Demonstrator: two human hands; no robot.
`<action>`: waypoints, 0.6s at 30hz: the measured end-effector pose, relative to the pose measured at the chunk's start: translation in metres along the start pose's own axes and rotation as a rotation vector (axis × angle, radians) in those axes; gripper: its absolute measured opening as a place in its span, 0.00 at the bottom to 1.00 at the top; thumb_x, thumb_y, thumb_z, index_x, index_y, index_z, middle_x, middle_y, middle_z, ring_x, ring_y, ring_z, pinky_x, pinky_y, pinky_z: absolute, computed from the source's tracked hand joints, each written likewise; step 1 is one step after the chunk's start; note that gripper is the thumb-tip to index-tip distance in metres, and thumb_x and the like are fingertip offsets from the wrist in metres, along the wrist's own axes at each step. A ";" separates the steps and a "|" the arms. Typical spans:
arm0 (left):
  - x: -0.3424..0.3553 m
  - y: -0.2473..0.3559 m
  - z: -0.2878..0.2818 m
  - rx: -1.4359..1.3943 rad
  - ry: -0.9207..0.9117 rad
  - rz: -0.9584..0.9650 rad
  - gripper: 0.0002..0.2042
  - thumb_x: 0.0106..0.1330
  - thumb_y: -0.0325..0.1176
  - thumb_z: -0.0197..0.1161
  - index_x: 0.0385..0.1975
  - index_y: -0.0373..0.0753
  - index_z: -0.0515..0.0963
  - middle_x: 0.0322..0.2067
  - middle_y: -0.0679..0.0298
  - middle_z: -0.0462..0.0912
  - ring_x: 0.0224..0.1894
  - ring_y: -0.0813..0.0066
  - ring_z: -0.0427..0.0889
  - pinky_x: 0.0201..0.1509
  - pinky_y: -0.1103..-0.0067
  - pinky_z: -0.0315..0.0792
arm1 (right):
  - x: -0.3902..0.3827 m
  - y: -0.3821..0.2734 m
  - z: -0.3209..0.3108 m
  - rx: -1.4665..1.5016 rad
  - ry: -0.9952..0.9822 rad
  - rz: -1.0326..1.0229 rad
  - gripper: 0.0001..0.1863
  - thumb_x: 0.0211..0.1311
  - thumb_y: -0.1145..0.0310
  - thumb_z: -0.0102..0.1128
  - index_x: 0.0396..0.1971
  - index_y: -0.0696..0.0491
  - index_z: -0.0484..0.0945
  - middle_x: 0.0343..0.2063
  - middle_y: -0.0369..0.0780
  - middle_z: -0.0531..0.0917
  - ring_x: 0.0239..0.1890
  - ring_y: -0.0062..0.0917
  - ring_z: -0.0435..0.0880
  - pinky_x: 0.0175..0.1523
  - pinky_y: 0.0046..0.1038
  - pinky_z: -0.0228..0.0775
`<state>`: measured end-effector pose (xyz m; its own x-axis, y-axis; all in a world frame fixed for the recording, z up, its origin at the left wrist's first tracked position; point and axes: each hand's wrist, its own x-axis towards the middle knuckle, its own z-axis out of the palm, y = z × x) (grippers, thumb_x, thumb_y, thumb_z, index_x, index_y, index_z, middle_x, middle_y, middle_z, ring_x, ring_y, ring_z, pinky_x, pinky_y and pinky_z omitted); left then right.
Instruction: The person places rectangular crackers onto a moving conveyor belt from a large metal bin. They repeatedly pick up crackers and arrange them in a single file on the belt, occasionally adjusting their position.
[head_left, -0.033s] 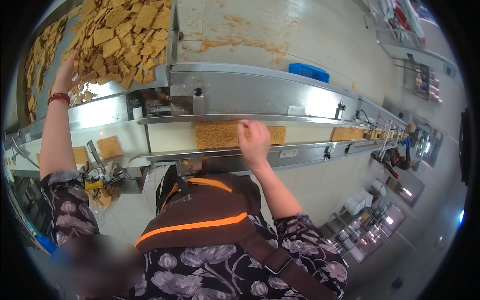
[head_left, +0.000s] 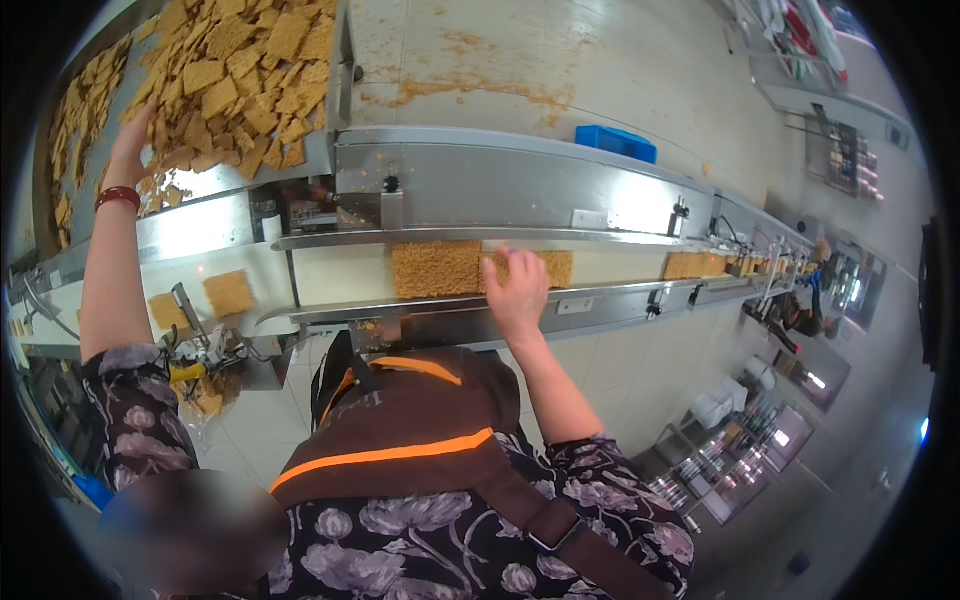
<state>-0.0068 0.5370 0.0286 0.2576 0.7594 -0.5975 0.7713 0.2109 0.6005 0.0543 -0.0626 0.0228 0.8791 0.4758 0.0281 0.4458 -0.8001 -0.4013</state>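
Observation:
My right hand [head_left: 518,293] lies over a row of golden-brown, crumbly slabs [head_left: 435,270] on a pale conveyor belt [head_left: 340,276]. Its fingers are slightly bent and apart, touching the top of the right-hand slab [head_left: 558,268]; part of that slab is under the hand. Far to the left, my left hand [head_left: 132,145], with a red bracelet at the wrist, reaches to the edge of a heap of broken brown pieces [head_left: 225,95] in a metal tray [head_left: 343,80]. Its fingers look stretched out, with nothing visible in them.
Metal guide rails [head_left: 430,303] border the belt. More square slabs [head_left: 230,293] lie on the left belt section, beside a metal fitting with a yellow handle [head_left: 188,373]. A blue bin [head_left: 616,143] stands beyond the line. Crumbs litter the floor [head_left: 480,90]. Another person [head_left: 803,315] is far right.
My right hand has shifted slightly right, and its fingers have spread over the slab. The square slabs on the left belt section have moved a little to the right. My left hand has hardly moved.

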 end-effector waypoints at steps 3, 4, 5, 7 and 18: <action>0.037 -0.011 0.003 0.194 0.243 0.391 0.41 0.64 0.59 0.58 0.71 0.42 0.52 0.70 0.53 0.54 0.72 0.58 0.52 0.70 0.60 0.55 | -0.016 0.013 -0.005 -0.227 0.026 0.096 0.24 0.55 0.48 0.65 0.39 0.54 0.78 0.44 0.41 0.76 0.49 0.36 0.72 0.52 0.40 0.63; 0.033 -0.010 0.014 0.119 0.176 0.431 0.40 0.65 0.57 0.58 0.70 0.39 0.53 0.69 0.51 0.56 0.71 0.57 0.56 0.68 0.64 0.57 | -0.011 0.012 0.005 -0.233 0.022 0.103 0.26 0.53 0.46 0.65 0.39 0.55 0.78 0.46 0.41 0.74 0.51 0.36 0.70 0.53 0.42 0.61; 0.010 0.000 0.040 0.035 0.077 0.484 0.39 0.66 0.56 0.58 0.69 0.37 0.55 0.68 0.49 0.59 0.69 0.57 0.59 0.67 0.69 0.60 | -0.009 0.013 0.008 -0.261 0.033 0.131 0.28 0.52 0.44 0.65 0.39 0.55 0.78 0.48 0.41 0.73 0.52 0.37 0.69 0.54 0.43 0.60; -0.039 0.005 0.076 -0.032 -0.022 0.651 0.36 0.68 0.53 0.57 0.68 0.34 0.57 0.66 0.48 0.63 0.67 0.58 0.64 0.66 0.72 0.62 | -0.001 0.006 0.014 -0.268 0.024 0.273 0.29 0.48 0.44 0.68 0.40 0.53 0.77 0.49 0.42 0.72 0.53 0.37 0.69 0.54 0.44 0.60; -0.287 -0.104 0.208 0.085 -0.662 0.813 0.17 0.67 0.33 0.59 0.55 0.39 0.73 0.57 0.58 0.70 0.61 0.66 0.69 0.58 0.74 0.69 | -0.049 0.076 -0.055 0.955 -0.162 0.842 0.24 0.55 0.59 0.69 0.47 0.58 0.77 0.38 0.41 0.82 0.39 0.24 0.82 0.42 0.27 0.74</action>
<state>-0.0399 0.1689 0.0276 0.9628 0.1593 -0.2181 0.2554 -0.2740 0.9272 0.0542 -0.1673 0.0412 0.7691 0.0456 -0.6374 -0.5911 -0.3285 -0.7367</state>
